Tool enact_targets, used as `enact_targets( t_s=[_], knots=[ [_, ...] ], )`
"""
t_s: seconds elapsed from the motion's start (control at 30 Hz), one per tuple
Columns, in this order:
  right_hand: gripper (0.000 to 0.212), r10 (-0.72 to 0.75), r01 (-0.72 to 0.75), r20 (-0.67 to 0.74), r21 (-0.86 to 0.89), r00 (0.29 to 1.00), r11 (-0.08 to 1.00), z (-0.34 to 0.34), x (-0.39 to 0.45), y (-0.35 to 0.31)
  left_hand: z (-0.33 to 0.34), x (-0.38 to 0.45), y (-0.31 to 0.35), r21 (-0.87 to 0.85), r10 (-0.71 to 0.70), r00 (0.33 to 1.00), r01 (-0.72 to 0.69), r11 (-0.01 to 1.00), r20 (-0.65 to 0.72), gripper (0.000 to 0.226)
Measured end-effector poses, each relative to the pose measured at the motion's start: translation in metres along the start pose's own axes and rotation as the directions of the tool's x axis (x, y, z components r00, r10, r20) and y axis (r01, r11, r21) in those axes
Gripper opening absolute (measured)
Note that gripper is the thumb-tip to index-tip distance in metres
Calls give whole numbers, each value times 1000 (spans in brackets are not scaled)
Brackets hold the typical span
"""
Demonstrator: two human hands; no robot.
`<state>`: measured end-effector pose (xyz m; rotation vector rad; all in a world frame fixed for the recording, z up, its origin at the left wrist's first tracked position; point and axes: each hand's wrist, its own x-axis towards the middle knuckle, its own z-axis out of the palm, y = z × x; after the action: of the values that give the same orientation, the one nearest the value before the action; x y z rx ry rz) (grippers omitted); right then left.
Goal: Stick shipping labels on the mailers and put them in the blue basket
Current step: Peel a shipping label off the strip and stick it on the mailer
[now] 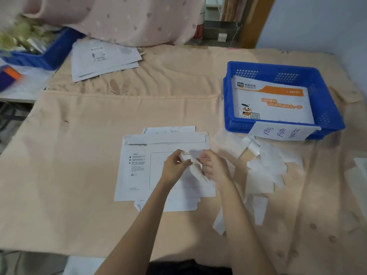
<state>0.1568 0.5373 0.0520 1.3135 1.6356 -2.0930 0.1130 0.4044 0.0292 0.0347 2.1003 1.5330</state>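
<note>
Left hand: the left hand (pixel 174 165) pinches the printed end of a shipping label (pixel 191 161), fingers curled round its top edge.
Right hand: the right hand (pixel 213 167) pinches the other side of the same label; the two hands sit close together, just above the top mailer.
Label: small, white, curled and twisted between the hands; looks mid-peel, with a strip of backing hanging down toward the wrist. Which layer is sticky, cannot tell.
Top mailer: the white mailer (pixel 139 171) lies flat on the peach blanket (pixel 79 155), printed frame facing up, more mailers stacked beneath it.
Blue basket: the blue basket (pixel 327 108) sits well apart to the far right, already holding an orange-and-white mailer (pixel 274 102).
Litter: spent backing strips (pixel 268 165) lie scattered just right of the stack.
Spare stock: another heap of mailers (pixel 103 58) rests at the far left, near a second blue bin (pixel 49 54).
Risk, fold: the curled label could stick to itself, caused by both hands crowding it.
Risk, placement: label could land skewed or creased outside the frame, since the soft blanket gives under pressure.
Risk, pickup: lifting the top mailer may drag the one below.
Risk, litter: a loose strip could catch on exposed adhesive.
</note>
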Motion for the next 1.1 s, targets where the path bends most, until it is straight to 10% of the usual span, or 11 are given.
enact_targets(
  t_s=[0.3, 0.73, 0.93, 1.1],
  knots=[
    [6, -264, 247, -54, -209, 963, 946, 17, 12, 3, -19, 12, -6, -80, -45, 988, 57, 995, 146, 27],
    [33, 1, -3, -97, -17, 995, 1000, 17, 18, -10, -39, 41, 23, 90, -146, 962, 128, 988, 231, 19],
    [39, -363, 414, 199, -442, 910, 795, 17, 15, -16, -34, 50, 40, 366, -215, 930, 96, 926, 299, 16],
    [23, -357, 327, 82, -624, 931, 710, 25, 18, -16, -34, 49, 47, 402, -239, 910, 89, 911, 340, 19]
  ],
)
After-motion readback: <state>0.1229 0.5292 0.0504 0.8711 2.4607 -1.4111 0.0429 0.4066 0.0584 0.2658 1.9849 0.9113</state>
